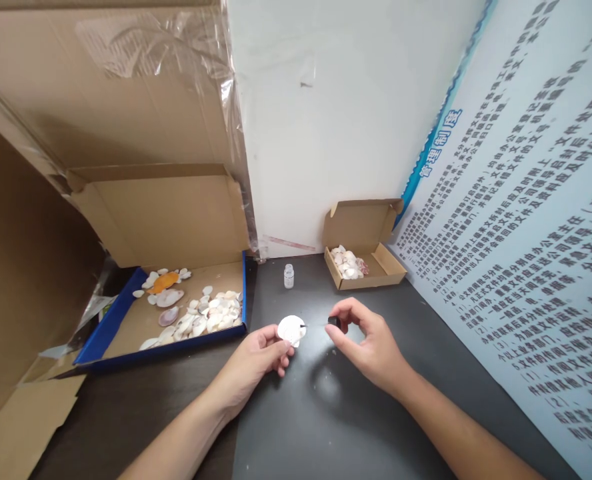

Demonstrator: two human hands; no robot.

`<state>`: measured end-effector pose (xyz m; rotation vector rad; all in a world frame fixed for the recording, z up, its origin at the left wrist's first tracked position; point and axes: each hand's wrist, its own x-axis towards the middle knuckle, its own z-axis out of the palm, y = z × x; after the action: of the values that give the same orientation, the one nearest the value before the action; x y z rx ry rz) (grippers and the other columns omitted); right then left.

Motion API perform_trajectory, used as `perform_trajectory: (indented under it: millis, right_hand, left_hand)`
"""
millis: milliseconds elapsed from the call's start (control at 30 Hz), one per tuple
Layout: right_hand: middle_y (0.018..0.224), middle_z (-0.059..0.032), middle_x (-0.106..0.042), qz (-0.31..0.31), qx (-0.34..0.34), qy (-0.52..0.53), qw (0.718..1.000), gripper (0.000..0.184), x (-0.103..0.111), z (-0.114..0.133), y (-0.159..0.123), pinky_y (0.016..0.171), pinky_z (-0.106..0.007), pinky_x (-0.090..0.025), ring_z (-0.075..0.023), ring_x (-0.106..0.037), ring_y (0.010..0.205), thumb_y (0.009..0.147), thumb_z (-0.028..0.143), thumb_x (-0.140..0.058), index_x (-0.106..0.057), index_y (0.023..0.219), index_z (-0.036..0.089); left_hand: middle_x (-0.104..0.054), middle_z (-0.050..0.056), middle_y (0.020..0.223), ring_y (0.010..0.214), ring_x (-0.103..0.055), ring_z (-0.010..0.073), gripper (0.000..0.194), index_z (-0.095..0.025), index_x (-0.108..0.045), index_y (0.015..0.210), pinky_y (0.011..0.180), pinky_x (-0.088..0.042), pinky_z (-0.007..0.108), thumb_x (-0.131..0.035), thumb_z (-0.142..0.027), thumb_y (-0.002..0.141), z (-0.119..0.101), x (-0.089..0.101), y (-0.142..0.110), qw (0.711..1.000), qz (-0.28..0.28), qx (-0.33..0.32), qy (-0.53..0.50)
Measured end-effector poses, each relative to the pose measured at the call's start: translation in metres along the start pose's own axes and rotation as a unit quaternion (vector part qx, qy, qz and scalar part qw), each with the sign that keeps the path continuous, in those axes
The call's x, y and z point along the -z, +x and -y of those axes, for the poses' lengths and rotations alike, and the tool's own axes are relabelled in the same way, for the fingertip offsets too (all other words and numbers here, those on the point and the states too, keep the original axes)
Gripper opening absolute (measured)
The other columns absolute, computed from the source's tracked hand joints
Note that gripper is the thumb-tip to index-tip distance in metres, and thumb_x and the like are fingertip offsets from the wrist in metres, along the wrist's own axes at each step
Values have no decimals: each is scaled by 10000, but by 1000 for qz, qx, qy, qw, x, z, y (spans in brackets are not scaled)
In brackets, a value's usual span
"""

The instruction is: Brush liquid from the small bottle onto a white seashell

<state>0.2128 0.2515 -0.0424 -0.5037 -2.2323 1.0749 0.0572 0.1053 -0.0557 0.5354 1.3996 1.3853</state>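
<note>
Between the thumb and fingers of my left hand is a white scallop shell, held above the dark table. My right hand pinches a black cap with a thin stem reaching left. The stem's dark brush tip is at the right part of the shell; whether it touches cannot be made out. Beyond both hands, a small clear bottle with a white label stands upright, its top uncapped.
At left, an open blue-edged cardboard box holds many loose shells and a shell arrangement with an orange shell. A smaller cardboard box with shells sits back right. A printed board borders the right side.
</note>
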Motion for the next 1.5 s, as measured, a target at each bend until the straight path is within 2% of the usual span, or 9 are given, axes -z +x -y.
perform_trajectory:
  millis: [100, 267, 433, 600, 733, 833, 1033, 1400, 1500]
  right_hand:
    - [716, 9, -572, 39, 18, 6, 999, 94, -1, 0, -1, 669, -259, -461, -141, -538, 673, 838, 276, -614, -579, 894, 210]
    - [689, 16, -551, -26, -13, -23, 999, 84, 1, 0, 1, 655, -260, -449, -141, -526, 657, 832, 266, -607, -566, 874, 206]
    - [719, 12, -566, 43, 14, 13, 999, 91, 1, 0, 1, 672, -260, -461, -140, -543, 671, 832, 268, -603, -573, 893, 208]
    - [685, 16, -528, -16, -34, 0, 999, 102, 2, -2, 2, 636, -261, -447, -142, -514, 648, 822, 278, -599, -545, 871, 206]
    - [707, 15, -536, 48, -3, 36, 998, 91, 1, 0, 1, 647, -257, -462, -135, -526, 654, 836, 272, -586, -544, 885, 209]
    - [677, 25, -518, 27, -14, 1, 1000, 93, -1, 0, 1, 623, -253, -448, -133, -513, 633, 809, 240, -602, -530, 858, 209]
    - [737, 15, -529, 53, 3, 64, 997, 98, -3, 2, -2, 664, -256, -466, -130, -522, 664, 829, 252, -590, -531, 895, 209]
    - [716, 19, -535, 66, -9, 59, 996, 99, -4, 0, -2, 655, -260, -460, -135, -530, 658, 841, 271, -593, -548, 903, 208]
    - [682, 28, -521, 33, -27, 15, 999, 95, -4, -1, -2, 630, -257, -439, -137, -521, 645, 823, 253, -605, -541, 880, 210]
  left_hand:
    - [-576, 10, 761, 638, -504, 93, 265, -124, -610, 873, 579, -406, 219, -706, -343, 759, 2, 1, 1, 1000, 10, -7, 17]
    - [-574, 9, 744, 632, -521, 99, 303, -131, -581, 866, 589, -424, 232, -688, -403, 783, 5, 2, 2, 999, 18, -18, 35]
    - [-584, 16, 768, 636, -540, 102, 336, -134, -577, 868, 599, -436, 242, -690, -439, 783, 6, 2, 2, 999, 23, -22, 32]
    - [-596, 25, 798, 643, -567, 108, 358, -135, -588, 886, 600, -452, 246, -697, -456, 772, 6, 1, 2, 999, 22, -23, 29]
    - [-619, 46, 873, 678, -601, 120, 379, -140, -588, 940, 605, -473, 249, -699, -459, 768, 5, 0, 1, 999, 23, -18, 15]
    - [-634, 60, 890, 672, -613, 127, 405, -147, -578, 972, 590, -475, 254, -698, -474, 767, 6, 1, 2, 999, 28, -15, 10]
    - [-615, 33, 831, 635, -568, 101, 365, -145, -565, 945, 579, -449, 236, -678, -453, 785, 6, 1, 2, 999, 27, -21, 16]
    - [-610, 26, 837, 614, -514, 84, 318, -148, -575, 972, 570, -423, 226, -675, -391, 793, 7, 2, 1, 999, 32, -26, 33]
    - [-610, 30, 845, 607, -506, 82, 318, -144, -569, 967, 555, -421, 223, -667, -391, 793, 6, 1, 1, 998, 33, -25, 41]
